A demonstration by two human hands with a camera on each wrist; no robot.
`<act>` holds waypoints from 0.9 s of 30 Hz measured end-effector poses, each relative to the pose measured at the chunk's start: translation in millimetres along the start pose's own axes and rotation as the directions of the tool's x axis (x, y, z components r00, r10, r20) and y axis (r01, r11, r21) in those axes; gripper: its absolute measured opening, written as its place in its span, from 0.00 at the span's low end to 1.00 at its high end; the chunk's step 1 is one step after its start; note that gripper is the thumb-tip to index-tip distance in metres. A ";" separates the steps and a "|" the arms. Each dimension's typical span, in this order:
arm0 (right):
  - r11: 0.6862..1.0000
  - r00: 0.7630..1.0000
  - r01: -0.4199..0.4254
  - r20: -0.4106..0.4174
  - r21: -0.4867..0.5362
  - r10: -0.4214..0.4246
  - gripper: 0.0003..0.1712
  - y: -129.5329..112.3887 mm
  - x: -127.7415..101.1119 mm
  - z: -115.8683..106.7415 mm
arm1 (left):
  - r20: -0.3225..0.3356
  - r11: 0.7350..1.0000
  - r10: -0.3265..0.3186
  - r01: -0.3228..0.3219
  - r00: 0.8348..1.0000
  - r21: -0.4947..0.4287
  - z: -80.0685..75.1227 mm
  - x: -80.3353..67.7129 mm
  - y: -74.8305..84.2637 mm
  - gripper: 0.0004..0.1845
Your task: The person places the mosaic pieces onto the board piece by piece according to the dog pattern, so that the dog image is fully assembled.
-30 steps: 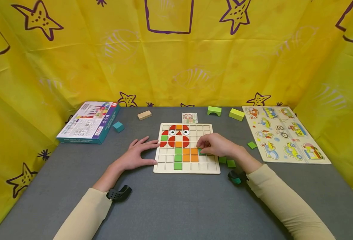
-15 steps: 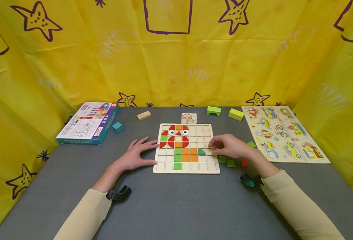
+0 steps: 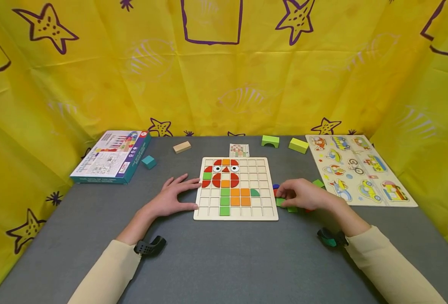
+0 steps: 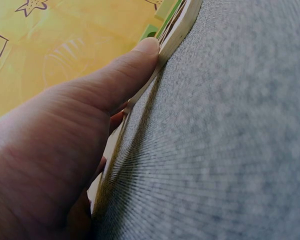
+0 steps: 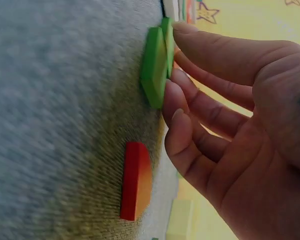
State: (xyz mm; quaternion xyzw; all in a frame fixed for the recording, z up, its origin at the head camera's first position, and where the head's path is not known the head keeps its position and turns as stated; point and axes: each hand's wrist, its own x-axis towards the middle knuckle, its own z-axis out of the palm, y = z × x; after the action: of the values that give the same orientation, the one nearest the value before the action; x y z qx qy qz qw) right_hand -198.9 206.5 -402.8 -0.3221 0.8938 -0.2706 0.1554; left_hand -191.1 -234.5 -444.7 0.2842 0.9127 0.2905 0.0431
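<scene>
A pale wooden grid board lies on the grey table, with red, orange and green tiles forming a picture in it. At its left edge rests my left hand, fingers spread; in the left wrist view the thumb touches the board's side. A dark green quarter-round tile sits in the grid, right of the orange squares. My right hand is just right of the board, fingers loosely bent and apart over loose green square tiles. Whether its fingertips touch one is hard to tell.
A red tile lies near the right hand. A small picture card stands behind the board. At the right is a picture puzzle board; at the left, a box and a teal block. Several more blocks lie at the back.
My right hand has let go of the dark green quarter-round tile in the grid and moved right, off the board, to the loose tiles. The left hand has stayed in place.
</scene>
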 end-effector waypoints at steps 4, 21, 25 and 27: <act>0.999 1.000 -0.011 -0.002 -0.045 0.011 0.11 -3.2 0.6 3.0 | 0.002 1.000 0.000 0.000 1.000 -0.001 0.0 -0.5 0.2 0.39; 0.998 1.000 -0.009 0.021 -0.069 0.011 0.11 -5.7 2.1 5.2 | 0.004 1.000 -0.002 0.002 1.000 0.001 -0.4 0.2 -1.7 0.39; 0.997 1.000 -0.009 0.024 -0.073 0.011 0.11 -5.8 1.9 5.0 | 0.003 1.000 -0.002 0.002 1.000 0.004 -0.2 0.2 -2.0 0.40; 0.997 1.000 -0.009 0.024 -0.073 0.011 0.11 -6.3 1.6 4.5 | 0.004 1.000 -0.001 0.001 1.000 0.004 -0.1 0.3 -2.2 0.39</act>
State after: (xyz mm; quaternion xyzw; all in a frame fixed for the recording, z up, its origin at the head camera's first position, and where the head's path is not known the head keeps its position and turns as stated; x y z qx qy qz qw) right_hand -195.0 199.6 -402.9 -0.3263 0.9028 -0.2329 0.1556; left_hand -192.5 -235.8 -445.8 0.2845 0.9133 0.2880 0.0443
